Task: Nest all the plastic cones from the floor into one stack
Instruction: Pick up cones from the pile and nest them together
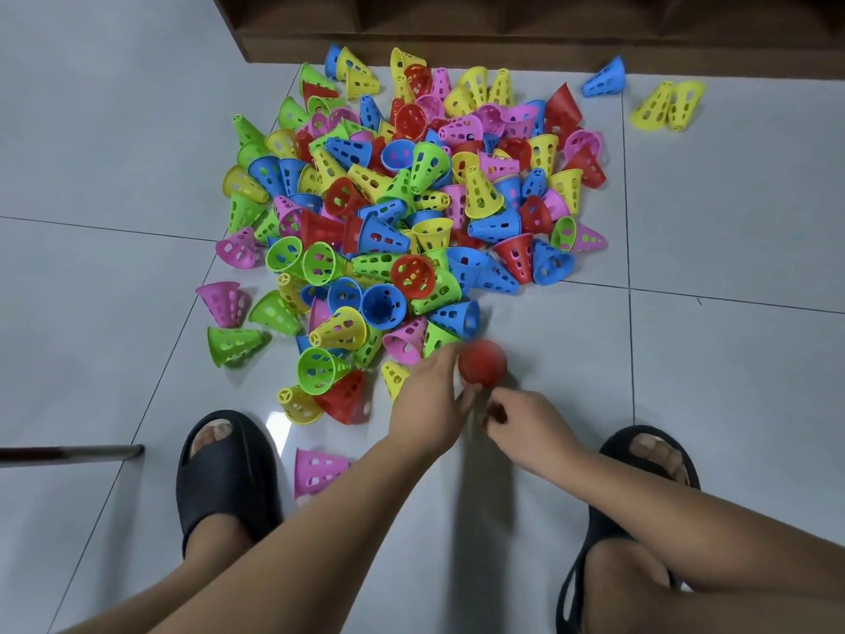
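A big heap of perforated plastic cones in red, blue, green, yellow and pink lies on the tiled floor. A blurred red cone hovers at the heap's near edge, and my left hand grips it from the left. Just below and to the right, the curled fingers of my right hand pinch a small dark red piece, too blurred to identify. Both hands are close together over bare tile.
Stray cones lie apart from the heap: a pink cone by my left slipper, a blue cone and two yellow cones at the back right. A dark wooden shelf base borders the far side. A rod lies at the left.
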Motion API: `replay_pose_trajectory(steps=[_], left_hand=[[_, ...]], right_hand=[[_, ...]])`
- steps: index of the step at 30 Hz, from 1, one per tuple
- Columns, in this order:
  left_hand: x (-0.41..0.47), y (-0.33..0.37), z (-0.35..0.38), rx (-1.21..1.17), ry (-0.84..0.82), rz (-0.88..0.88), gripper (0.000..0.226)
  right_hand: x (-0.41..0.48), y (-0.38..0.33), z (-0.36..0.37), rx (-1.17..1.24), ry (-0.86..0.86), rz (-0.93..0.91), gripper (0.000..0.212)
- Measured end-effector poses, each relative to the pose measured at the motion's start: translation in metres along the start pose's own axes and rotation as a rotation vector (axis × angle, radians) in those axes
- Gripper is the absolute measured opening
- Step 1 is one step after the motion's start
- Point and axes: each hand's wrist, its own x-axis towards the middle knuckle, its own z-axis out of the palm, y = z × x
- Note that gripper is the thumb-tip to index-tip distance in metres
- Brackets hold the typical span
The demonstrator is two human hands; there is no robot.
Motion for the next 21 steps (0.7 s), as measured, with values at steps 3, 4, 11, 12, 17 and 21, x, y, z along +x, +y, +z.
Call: replay_pose_trajectory(steps=[3, 4, 11, 12, 17, 21], left_hand=[[-0.033, -0.023, -0.015, 0.045, 0.051, -0.044, 0.046], [-0.046, -0.032, -0.021, 0.069, 0.085, -0.068, 0.043], [-0.119, -0.077, -0.051, 0.259, 0.248, -0.173, 0.044], [-0.125, -0.083, -0.052, 0.276, 0.251, -0.221, 0.043], [-0.152, -0.110, -0.048, 0.345, 0.160, -0.397, 0.051], [-0.164, -0.116, -0.040, 0.356, 0.032, -0.471, 0.049]], right_hand=[[0.000, -0.014, 0.004, -0.041, -0.025, -0.214, 0.011], [0.002, -0.018, 0.007, -0.080, -0.037, -0.268, 0.018], [0.017, -0.064, 0.024, -0.320, -0.014, -0.660, 0.034], [0.018, -0.070, 0.027, -0.339, -0.006, -0.696, 0.040], [0.025, -0.088, 0.045, -0.494, -0.159, -0.731, 0.074], [0.028, -0.083, 0.057, -0.555, -0.146, -0.708, 0.064]])
